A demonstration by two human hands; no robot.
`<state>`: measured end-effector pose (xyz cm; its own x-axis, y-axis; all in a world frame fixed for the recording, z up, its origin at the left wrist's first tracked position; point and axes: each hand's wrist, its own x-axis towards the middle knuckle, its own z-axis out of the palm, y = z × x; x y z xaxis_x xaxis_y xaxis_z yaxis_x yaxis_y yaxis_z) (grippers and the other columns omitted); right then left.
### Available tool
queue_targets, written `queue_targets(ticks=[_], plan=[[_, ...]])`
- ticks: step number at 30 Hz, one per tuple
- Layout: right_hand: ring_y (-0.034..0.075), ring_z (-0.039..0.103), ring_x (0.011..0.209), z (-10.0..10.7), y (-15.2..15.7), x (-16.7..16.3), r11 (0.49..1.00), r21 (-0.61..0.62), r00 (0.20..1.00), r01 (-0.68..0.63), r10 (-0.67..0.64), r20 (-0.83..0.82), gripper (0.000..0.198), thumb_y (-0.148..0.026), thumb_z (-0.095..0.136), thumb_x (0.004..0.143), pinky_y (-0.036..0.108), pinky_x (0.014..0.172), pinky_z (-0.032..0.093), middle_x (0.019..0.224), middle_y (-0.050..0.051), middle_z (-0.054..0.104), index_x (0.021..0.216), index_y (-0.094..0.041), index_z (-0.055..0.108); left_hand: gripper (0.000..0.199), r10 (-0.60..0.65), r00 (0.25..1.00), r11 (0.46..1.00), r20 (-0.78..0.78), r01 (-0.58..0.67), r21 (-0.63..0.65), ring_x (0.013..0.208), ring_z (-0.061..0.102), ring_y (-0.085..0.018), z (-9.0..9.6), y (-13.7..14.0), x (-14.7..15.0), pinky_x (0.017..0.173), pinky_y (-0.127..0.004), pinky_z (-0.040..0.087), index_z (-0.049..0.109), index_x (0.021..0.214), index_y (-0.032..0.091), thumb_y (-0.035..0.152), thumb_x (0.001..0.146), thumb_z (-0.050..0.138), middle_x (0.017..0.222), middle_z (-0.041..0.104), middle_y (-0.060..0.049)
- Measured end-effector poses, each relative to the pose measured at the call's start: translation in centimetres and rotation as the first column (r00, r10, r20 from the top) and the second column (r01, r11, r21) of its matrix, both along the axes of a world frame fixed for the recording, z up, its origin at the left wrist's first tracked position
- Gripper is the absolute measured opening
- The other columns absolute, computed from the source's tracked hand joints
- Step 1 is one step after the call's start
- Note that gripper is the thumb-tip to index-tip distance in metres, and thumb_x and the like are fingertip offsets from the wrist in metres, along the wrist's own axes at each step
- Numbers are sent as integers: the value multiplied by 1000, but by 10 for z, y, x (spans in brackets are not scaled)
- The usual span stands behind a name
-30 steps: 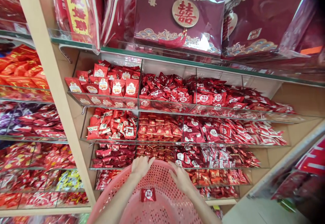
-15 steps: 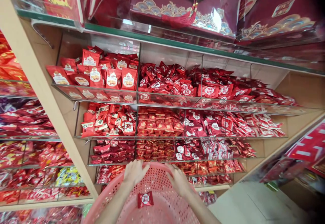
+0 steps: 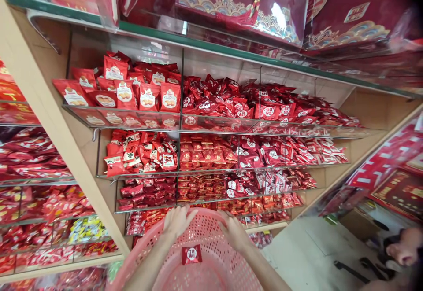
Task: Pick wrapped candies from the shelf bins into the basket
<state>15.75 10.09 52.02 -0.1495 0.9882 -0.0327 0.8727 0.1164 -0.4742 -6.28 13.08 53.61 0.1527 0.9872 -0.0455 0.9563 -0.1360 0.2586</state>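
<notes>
A pink perforated plastic basket [image 3: 211, 227] is at the bottom centre of the head view, in front of the shelves. My left hand [image 3: 177, 221] grips its far rim on the left, thumb on the inner side. On the right part of the same rim, my right hand [image 3: 231, 229] is closed around the edge. One small dark red candy packet [image 3: 191, 255] with a white round label lies inside the basket. Just beyond the rim are the lower shelf bins with packets.
Red snack packets [image 3: 148, 97] fill the divided clear bins of the tiered shelf. Dark red gift bags [image 3: 231, 13] stand on the glass shelf [image 3: 205, 44] above. A wooden post [image 3: 62, 150] separates another candy shelf at left. At lower right, part of a person [image 3: 405, 247] shows over the pale floor [image 3: 307, 247].
The view has turned slightly right, so the shelves shift left and part of a person appears at lower right. Both hands stay on the basket rim, and the packet remains inside.
</notes>
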Motion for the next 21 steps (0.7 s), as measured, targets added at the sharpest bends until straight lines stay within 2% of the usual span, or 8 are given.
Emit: queue_targets(ticks=[5,9,17,19,21], plan=[[22,53,114,14,7,19,999,30,999,-26,25,45,44,-23,41,86,31,94,40,125,13,56,129,-17,48,55,7,1000,999,22,-8,31,93,64,-27,10,1,17,75,-33,45,61,107,23,59,87,24,100,69,-11],[23,56,110,20,15,34,993,83,996,-79,75,43,44,-22,42,86,32,91,42,122,13,58,129,-19,49,54,8,999,996,31,-11,84,90,65,-26,14,3,32,71,-31,44,62,98,24,60,87,24,98,70,-8],[21,52,115,11,24,57,994,77,996,-82,79,38,43,-21,43,86,30,95,39,125,12,56,128,-19,50,57,31,999,997,-16,-29,75,92,64,-28,4,12,55,75,-34,44,62,104,22,60,86,24,94,70,-12],[21,53,113,17,26,54,991,110,997,-72,68,46,39,-19,43,85,30,93,40,121,11,58,123,-18,55,55,41,999,995,-17,-39,87,92,64,-27,4,14,55,74,-33,45,62,105,22,59,87,26,96,70,-11],[22,56,108,33,28,47,978,192,997,-74,71,26,33,-18,42,86,31,91,41,114,12,61,112,-16,61,53,69,997,993,-18,-67,99,92,64,-26,3,16,52,73,-31,45,62,103,22,58,87,26,96,70,-10]])
